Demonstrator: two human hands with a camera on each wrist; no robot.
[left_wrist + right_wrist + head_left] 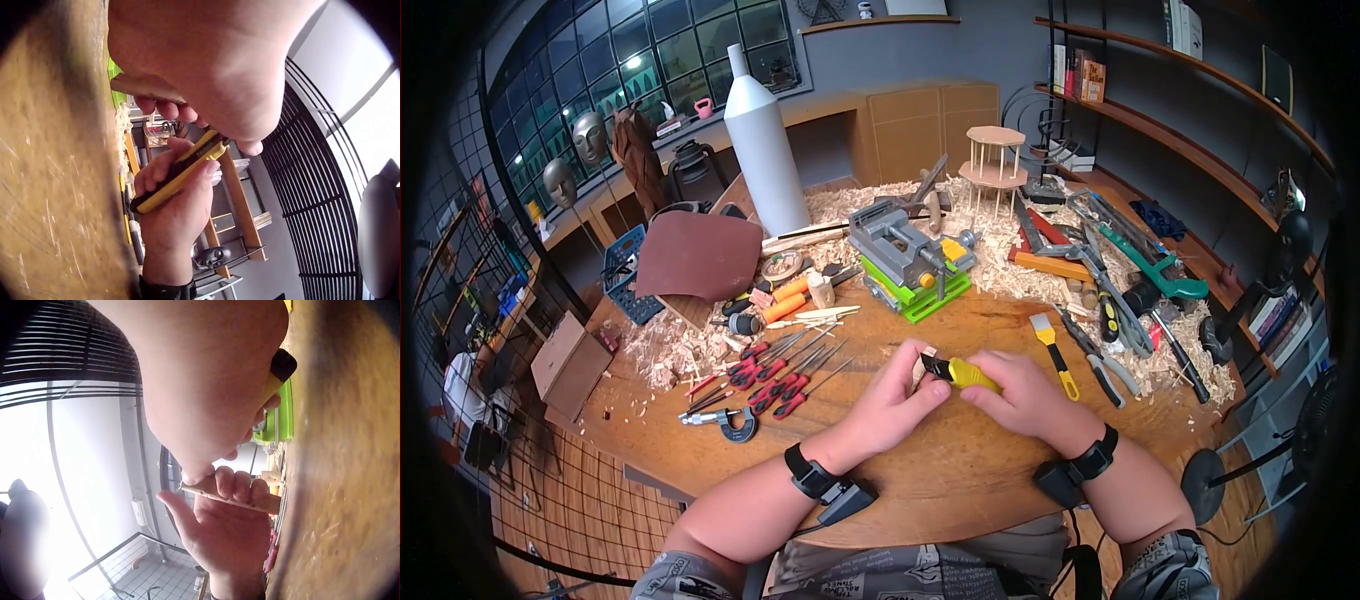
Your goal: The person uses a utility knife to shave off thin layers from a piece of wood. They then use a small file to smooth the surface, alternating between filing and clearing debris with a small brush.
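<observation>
My left hand [892, 404] has its fingers curled round a small piece of wood [236, 501], its thumb raised in the right wrist view. A yellow and black utility knife [968, 374] is gripped in my right hand [1032, 396], its black front end close to the wood at the left fingertips. From the left wrist view, the right hand [178, 206] wraps the knife handle [181, 178], and the wood [147, 87] sticks out under the left palm. The blade tip cannot be made out.
A grey and green vise [910, 255] stands beyond the hands. Red-handled files [775, 375] and a micrometer [725, 422] lie left. A yellow scraper [1055, 355], pliers [1100, 360] and a saw [1150, 260] lie right. Wood shavings [1000, 255] spread along the back.
</observation>
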